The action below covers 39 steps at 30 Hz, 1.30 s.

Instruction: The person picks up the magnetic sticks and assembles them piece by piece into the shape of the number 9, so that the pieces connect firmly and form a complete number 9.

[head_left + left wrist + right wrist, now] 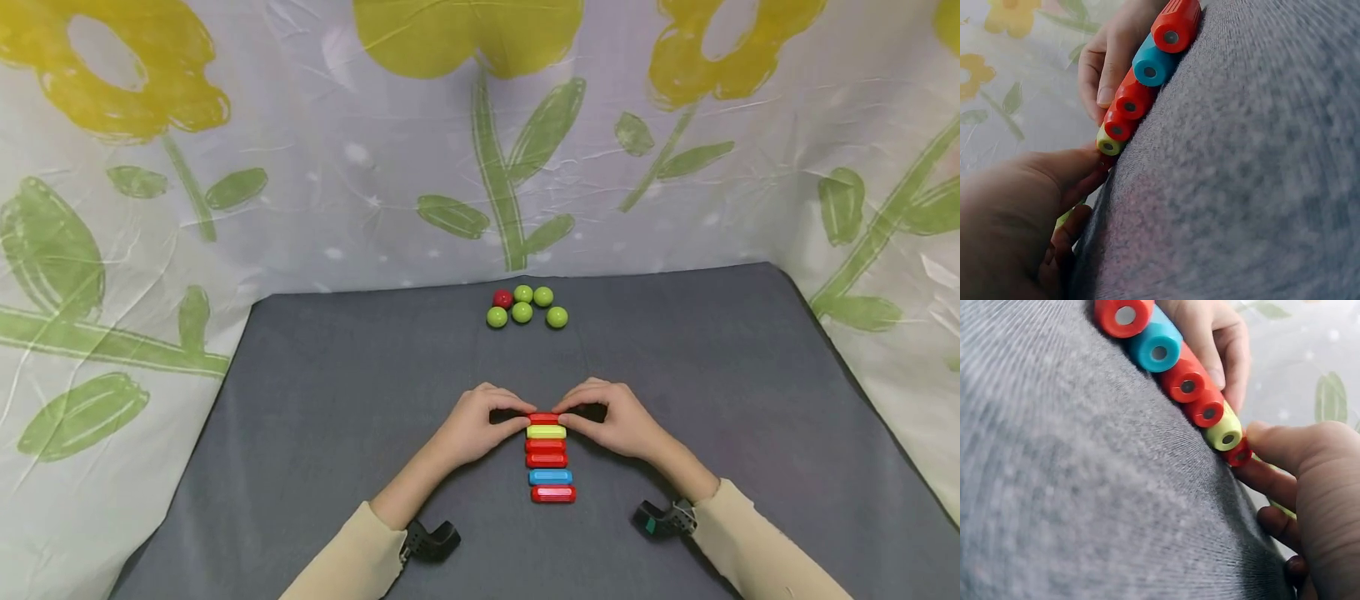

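A column of short plastic magnetic rods lies on the grey cloth, each crosswise. At its far end is a red magnetic rod (544,418), with a yellow-green rod (546,432) right behind it on the near side. Two more red rods (546,453) follow, then a blue rod (551,477) and a nearest red rod (553,494). My left hand (476,425) pinches the left end of the farthest red rod between thumb and forefinger. Its right end is pinched likewise by my right hand (618,417). Round metal discs show in the rod ends in both wrist views.
Beyond the hands, a group of green balls (522,312) and one red ball (502,299) sits near the back of the grey-covered table (360,358). A white curtain (360,167) with printed flowers hangs behind and beside the table.
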Each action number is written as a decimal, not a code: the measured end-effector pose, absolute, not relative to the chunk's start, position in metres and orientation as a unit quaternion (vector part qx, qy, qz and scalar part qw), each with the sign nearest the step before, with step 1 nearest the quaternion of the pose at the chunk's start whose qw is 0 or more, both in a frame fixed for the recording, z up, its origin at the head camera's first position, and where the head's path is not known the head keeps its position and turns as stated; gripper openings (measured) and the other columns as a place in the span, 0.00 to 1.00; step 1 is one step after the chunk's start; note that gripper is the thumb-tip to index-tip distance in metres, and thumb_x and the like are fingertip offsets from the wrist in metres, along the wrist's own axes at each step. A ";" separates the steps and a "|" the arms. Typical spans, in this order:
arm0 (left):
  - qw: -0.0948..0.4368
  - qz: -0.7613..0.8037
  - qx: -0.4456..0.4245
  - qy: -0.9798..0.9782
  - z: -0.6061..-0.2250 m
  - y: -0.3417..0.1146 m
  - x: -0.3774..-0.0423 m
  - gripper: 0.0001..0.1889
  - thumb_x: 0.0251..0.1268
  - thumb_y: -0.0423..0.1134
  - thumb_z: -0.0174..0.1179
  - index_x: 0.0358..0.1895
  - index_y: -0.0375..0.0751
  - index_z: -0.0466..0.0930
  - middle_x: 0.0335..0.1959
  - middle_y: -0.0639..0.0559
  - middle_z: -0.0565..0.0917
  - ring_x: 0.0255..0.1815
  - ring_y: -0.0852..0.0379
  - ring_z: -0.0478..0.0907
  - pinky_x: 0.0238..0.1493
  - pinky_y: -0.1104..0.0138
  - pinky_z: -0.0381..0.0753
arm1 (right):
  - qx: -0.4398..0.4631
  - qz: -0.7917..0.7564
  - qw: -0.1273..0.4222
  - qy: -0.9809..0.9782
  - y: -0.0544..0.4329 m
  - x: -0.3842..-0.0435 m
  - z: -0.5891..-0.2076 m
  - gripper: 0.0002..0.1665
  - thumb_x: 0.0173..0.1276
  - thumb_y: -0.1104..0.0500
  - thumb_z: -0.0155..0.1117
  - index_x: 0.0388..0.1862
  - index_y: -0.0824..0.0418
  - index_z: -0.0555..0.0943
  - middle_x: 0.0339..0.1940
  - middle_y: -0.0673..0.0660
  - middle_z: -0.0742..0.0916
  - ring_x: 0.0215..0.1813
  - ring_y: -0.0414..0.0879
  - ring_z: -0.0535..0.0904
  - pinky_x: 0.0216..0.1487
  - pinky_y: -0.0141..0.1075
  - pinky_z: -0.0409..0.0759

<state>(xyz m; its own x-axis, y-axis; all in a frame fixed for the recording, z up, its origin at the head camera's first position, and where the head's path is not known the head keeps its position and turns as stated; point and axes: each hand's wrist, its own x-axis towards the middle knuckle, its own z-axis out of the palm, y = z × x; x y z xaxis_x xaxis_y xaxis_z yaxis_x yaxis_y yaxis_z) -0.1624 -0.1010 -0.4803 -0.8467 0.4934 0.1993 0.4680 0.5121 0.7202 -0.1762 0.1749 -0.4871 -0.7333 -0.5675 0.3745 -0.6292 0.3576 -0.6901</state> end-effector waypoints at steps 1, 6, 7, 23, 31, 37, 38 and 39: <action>0.013 0.409 0.277 0.869 -0.480 -0.101 -0.163 0.09 0.72 0.41 0.71 0.52 0.51 0.94 0.46 0.58 0.92 0.50 0.57 0.81 0.55 0.59 0.80 | 0.366 0.436 0.035 -0.822 0.175 -0.177 -0.487 0.11 0.68 0.62 0.79 0.46 0.49 0.94 0.43 0.44 0.92 0.47 0.41 0.84 0.49 0.39 0.83; 0.005 0.408 0.284 0.868 -0.479 -0.102 -0.166 0.09 0.69 0.40 0.74 0.50 0.50 0.94 0.45 0.58 0.92 0.49 0.57 0.81 0.53 0.59 0.80 | 0.367 0.426 0.031 -0.827 0.175 -0.182 -0.485 0.12 0.65 0.63 0.80 0.46 0.50 0.94 0.44 0.43 0.93 0.47 0.40 0.84 0.49 0.38 0.83; 0.003 0.408 0.286 0.867 -0.478 -0.103 -0.166 0.09 0.69 0.40 0.74 0.50 0.50 0.94 0.45 0.58 0.92 0.48 0.57 0.81 0.53 0.59 0.80 | 0.366 0.423 0.029 -0.828 0.174 -0.182 -0.484 0.12 0.65 0.62 0.81 0.46 0.50 0.94 0.44 0.43 0.92 0.48 0.40 0.84 0.49 0.38 0.83; -0.004 0.410 0.235 0.881 -0.478 -0.096 -0.192 0.10 0.69 0.40 0.74 0.51 0.48 0.94 0.47 0.55 0.92 0.51 0.53 0.85 0.56 0.55 0.82 | 0.337 0.432 0.043 -0.835 0.167 -0.208 -0.483 0.11 0.66 0.63 0.80 0.46 0.53 0.94 0.43 0.47 0.93 0.42 0.42 0.83 0.43 0.37 0.80; -0.015 0.415 0.220 0.883 -0.484 -0.096 -0.223 0.11 0.70 0.40 0.73 0.52 0.47 0.94 0.48 0.52 0.92 0.38 0.58 0.82 0.41 0.65 0.79 | 0.309 0.427 0.036 -0.849 0.163 -0.238 -0.483 0.10 0.67 0.62 0.79 0.47 0.55 0.94 0.42 0.50 0.93 0.35 0.41 0.79 0.38 0.37 0.77; -0.024 0.422 0.195 0.885 -0.485 -0.096 -0.234 0.11 0.68 0.40 0.75 0.51 0.46 0.94 0.42 0.51 0.92 0.23 0.61 0.72 0.28 0.69 0.69 | 0.296 0.423 0.031 -0.856 0.160 -0.249 -0.487 0.10 0.70 0.60 0.78 0.49 0.54 0.94 0.43 0.51 0.93 0.33 0.41 0.78 0.36 0.35 0.76; -0.026 0.424 0.192 0.885 -0.486 -0.095 -0.234 0.11 0.67 0.40 0.75 0.51 0.46 0.94 0.41 0.51 0.92 0.23 0.61 0.71 0.27 0.68 0.69 | 0.297 0.421 0.033 -0.856 0.161 -0.249 -0.488 0.10 0.70 0.60 0.78 0.49 0.54 0.94 0.43 0.51 0.93 0.33 0.40 0.78 0.35 0.35 0.76; -0.026 0.427 0.190 0.884 -0.486 -0.095 -0.233 0.11 0.67 0.40 0.76 0.50 0.46 0.94 0.40 0.51 0.92 0.22 0.62 0.71 0.26 0.68 0.69 | 0.298 0.419 0.036 -0.857 0.161 -0.248 -0.489 0.10 0.70 0.60 0.78 0.49 0.54 0.94 0.43 0.51 0.93 0.33 0.40 0.78 0.35 0.35 0.76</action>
